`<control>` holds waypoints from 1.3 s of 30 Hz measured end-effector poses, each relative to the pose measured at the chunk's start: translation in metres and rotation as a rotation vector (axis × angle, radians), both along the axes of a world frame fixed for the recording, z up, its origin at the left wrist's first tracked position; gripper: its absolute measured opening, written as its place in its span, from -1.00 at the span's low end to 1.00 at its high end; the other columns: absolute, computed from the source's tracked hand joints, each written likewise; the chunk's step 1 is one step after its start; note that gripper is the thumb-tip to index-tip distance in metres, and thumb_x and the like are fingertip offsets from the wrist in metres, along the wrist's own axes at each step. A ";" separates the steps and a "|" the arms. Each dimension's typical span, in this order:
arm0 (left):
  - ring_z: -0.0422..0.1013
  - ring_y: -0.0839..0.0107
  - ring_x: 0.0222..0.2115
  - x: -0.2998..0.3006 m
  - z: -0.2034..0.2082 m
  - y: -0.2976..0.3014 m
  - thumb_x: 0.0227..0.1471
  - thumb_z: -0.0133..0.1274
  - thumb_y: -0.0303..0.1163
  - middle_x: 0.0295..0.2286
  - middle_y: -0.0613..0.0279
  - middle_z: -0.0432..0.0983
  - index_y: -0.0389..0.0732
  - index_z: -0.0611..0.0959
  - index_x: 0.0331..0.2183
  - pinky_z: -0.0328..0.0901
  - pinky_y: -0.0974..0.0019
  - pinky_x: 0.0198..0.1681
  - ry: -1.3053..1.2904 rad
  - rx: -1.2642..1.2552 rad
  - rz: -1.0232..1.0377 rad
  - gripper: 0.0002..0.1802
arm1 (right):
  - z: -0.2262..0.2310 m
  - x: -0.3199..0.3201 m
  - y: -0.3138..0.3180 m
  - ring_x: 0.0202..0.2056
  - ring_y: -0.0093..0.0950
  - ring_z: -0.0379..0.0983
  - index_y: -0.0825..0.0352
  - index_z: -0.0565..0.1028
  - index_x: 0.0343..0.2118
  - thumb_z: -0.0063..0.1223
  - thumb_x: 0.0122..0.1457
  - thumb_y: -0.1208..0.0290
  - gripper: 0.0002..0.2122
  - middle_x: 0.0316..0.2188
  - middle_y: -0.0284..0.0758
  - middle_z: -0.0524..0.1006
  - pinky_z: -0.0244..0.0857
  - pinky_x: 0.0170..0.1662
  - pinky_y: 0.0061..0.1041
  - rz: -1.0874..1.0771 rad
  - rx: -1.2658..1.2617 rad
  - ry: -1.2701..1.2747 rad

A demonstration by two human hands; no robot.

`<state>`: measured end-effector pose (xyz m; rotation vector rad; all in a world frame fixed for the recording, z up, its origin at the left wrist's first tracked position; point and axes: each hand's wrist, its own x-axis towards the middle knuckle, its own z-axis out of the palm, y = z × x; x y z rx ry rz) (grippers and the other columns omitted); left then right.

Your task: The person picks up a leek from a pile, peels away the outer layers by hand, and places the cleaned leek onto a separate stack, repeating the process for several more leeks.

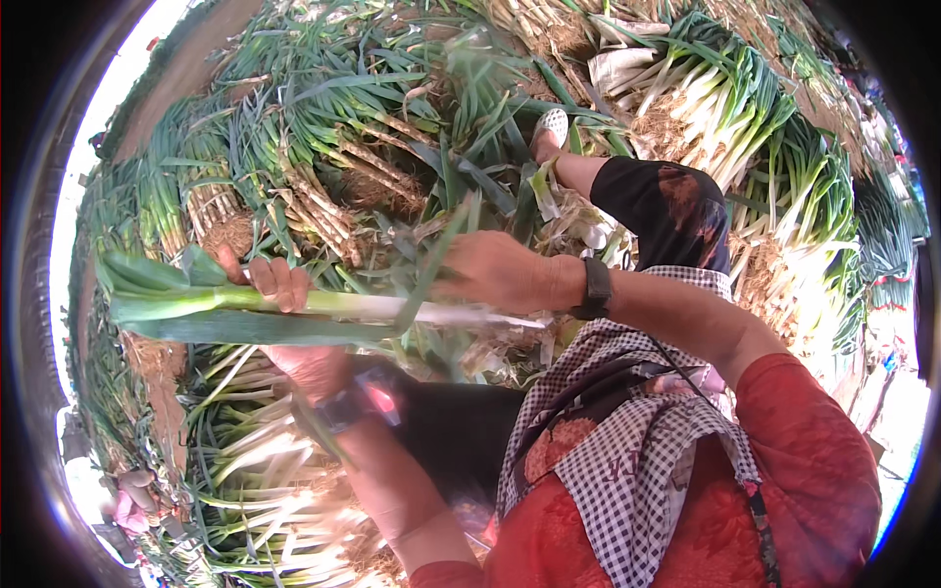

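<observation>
Left hand (278,284) clamped round a long green-and-white leek (441,312), just where the leaves spread. Leek held level above the ground, over scattered pale, papery peelings (578,223); white root end to the right. Right hand (500,267) blurred beside the white shank, a narrow green leaf strip (427,279) at its fingers; can't tell if closed. Hands apart. Judgement: grip firmly but without crushing, draw loose layers lengthwise, keep the smooth shank unbruised.
</observation>
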<state>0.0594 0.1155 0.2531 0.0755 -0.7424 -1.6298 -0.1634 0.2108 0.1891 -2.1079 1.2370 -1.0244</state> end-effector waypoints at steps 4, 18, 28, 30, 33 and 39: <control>0.11 0.56 -0.61 -0.011 -0.005 0.001 0.25 -0.19 -0.37 -0.57 0.36 0.11 -0.37 0.30 0.13 0.15 0.53 -0.58 0.015 0.034 -0.008 -0.53 | 0.009 0.022 -0.012 -0.36 -0.09 0.46 0.36 0.47 -0.16 0.04 0.15 0.41 -0.78 -0.36 -0.11 0.50 0.33 -0.32 -0.22 0.081 -0.088 -0.150; 0.10 0.55 -0.58 0.014 -0.005 0.008 0.19 -0.05 -0.23 -0.57 0.35 0.19 -0.35 0.32 0.12 0.12 0.50 -0.56 0.032 0.038 -0.155 -0.44 | -0.021 0.065 -0.018 -0.53 -0.33 0.49 0.41 0.48 -0.16 0.04 0.11 0.49 -0.78 -0.50 -0.19 0.54 0.32 -0.45 -0.38 -0.121 0.369 -0.296; 0.19 0.54 -0.59 0.102 -0.012 0.004 0.20 -0.06 -0.32 -0.54 0.34 0.25 -0.36 0.34 0.06 0.20 0.47 -0.57 0.286 -0.128 0.032 -0.54 | 0.028 0.085 0.018 -0.71 -0.60 0.22 0.38 0.45 -0.31 -0.12 0.28 0.42 -0.85 -0.65 -0.43 0.39 0.11 -0.62 -0.58 -0.131 1.119 -1.479; 0.22 0.51 -0.58 0.116 -0.008 0.008 0.21 -0.08 -0.33 -0.53 0.31 0.29 -0.38 0.35 0.06 0.23 0.45 -0.54 0.347 -0.219 -0.012 -0.55 | 0.037 0.067 0.024 -0.65 -0.63 0.29 0.37 0.46 -0.30 -0.12 0.29 0.39 -0.84 -0.64 -0.45 0.39 0.16 -0.57 -0.58 -0.055 0.859 -0.750; 0.17 0.50 -0.58 0.124 0.000 0.014 0.18 -0.08 -0.33 -0.55 0.32 0.21 -0.44 0.41 -0.04 0.19 0.45 -0.51 0.372 -0.083 0.109 -0.59 | 0.019 0.019 0.031 -0.59 -0.44 0.40 0.40 0.48 -0.35 -0.05 0.23 0.41 -0.84 -0.60 -0.32 0.48 0.24 -0.54 -0.48 0.239 0.456 -0.190; 0.17 0.42 -0.54 0.152 -0.008 0.008 0.13 -0.07 -0.35 -0.54 0.27 0.23 -0.31 0.44 -0.28 0.17 0.39 -0.46 0.340 -0.104 0.128 -0.79 | -0.020 -0.050 0.027 -0.38 -0.21 0.51 0.38 0.49 -0.40 -0.03 0.12 0.50 -0.91 -0.44 -0.16 0.54 0.36 -0.34 -0.28 0.324 0.177 1.020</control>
